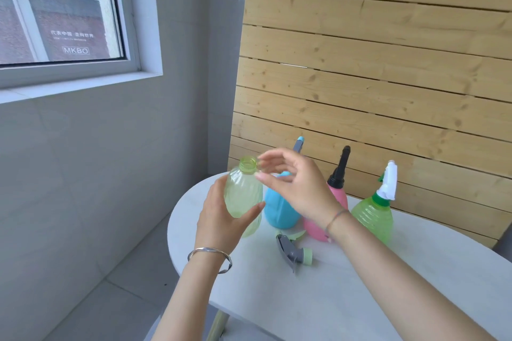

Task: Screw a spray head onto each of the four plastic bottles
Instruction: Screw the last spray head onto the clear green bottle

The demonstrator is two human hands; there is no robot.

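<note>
My left hand (221, 216) grips a pale green plastic bottle (243, 196) by its body and holds it upright above the table's left end. Its threaded neck is bare. My right hand (296, 183) hovers just right of the neck, fingers spread, holding nothing. A loose grey spray head (293, 252) with a green collar lies on the white table (360, 285). Behind stand a blue bottle (279, 210), a pink bottle (339, 194) with a black head, and a green bottle (374, 216) with a white head.
A wooden slat wall (374, 63) rises right behind the bottles. The rounded table edge falls off to the grey floor (110, 299) on the left. A window (55, 8) is set in the grey wall at upper left.
</note>
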